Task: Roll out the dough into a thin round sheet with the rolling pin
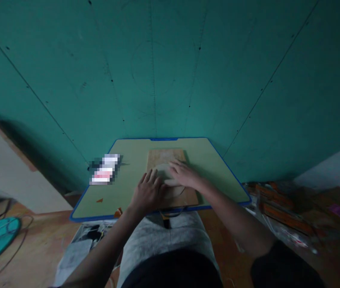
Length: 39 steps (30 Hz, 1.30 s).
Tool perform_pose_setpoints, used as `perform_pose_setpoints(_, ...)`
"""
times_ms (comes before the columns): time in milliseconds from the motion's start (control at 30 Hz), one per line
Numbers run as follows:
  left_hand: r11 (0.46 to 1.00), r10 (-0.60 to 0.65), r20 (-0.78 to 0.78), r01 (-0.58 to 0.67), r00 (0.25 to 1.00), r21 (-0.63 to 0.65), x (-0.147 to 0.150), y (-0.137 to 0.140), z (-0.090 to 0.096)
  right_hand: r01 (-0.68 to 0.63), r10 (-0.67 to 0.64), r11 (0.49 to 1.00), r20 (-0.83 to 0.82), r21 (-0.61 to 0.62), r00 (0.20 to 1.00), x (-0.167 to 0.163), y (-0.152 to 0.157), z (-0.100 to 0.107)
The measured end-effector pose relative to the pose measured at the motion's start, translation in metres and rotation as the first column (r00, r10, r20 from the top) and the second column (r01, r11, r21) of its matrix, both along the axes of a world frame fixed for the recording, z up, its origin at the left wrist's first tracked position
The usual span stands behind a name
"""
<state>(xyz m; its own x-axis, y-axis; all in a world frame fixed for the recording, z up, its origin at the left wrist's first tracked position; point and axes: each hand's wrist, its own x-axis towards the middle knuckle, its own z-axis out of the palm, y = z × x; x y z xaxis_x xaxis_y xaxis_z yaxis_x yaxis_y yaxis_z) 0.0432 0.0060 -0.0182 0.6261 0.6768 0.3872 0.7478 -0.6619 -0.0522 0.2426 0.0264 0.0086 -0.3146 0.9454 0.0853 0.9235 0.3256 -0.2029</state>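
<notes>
A thin, pale round sheet [175,193], dough or clay by its look, lies on a wooden board [189,198]. My left hand [150,187] rests at the sheet's left edge with fingers slightly bent and pointing away from me. It is open, though its thumb side is in shadow. From the right, my right hand [185,175] lies over the sheet's upper right part. Its fingers are stretched out and its thumb side reaches toward the left hand. Neither hand appears to grip anything. Part of the sheet is hidden beneath both hands.
The board sits on a light green tabletop [134,154] with a blue rim, against a green wall [170,80]. A pixelated phone-like object [105,170] stands at the table's left. Small orange-brown scraps [118,212] lie at the front edge. Cluttered boxes [290,216] fill the right floor.
</notes>
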Motion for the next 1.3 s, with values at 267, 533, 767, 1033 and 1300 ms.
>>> perform_pose_setpoints(267, 0.986, 0.084, 0.025, -0.079, 0.996, -0.145, -0.016, 0.011, 0.006, 0.143, -0.144, 0.984, 0.001, 0.102, 0.99, -0.009, -0.016, -0.013)
perform_pose_setpoints(533, 0.997, 0.05, 0.107, -0.044, 0.993, -0.06, -0.031, -0.061, -0.006, 0.058, -0.065, 0.98, 0.03, 0.189, 0.997, -0.022, -0.08, -0.01)
perform_pose_setpoints(767, 1.0, 0.012, 0.116, -0.01, 0.993, -0.014, -0.029, -0.086, -0.014, 0.0, -0.008, 0.982, 0.045, 0.188, 0.999, -0.02, -0.098, -0.012)
perform_pose_setpoints(1033, 0.989, 0.091, 0.075, -0.082, 0.993, -0.12, -0.017, -0.033, 0.005, -0.02, 0.024, 0.984, -0.016, 0.177, 1.0, -0.01, -0.034, -0.004)
perform_pose_setpoints(1300, 0.99, 0.136, 0.123, -0.129, 0.983, -0.063, -0.013, -0.035, 0.0, 0.055, -0.055, 0.981, -0.003, 0.185, 0.998, -0.017, -0.042, -0.007)
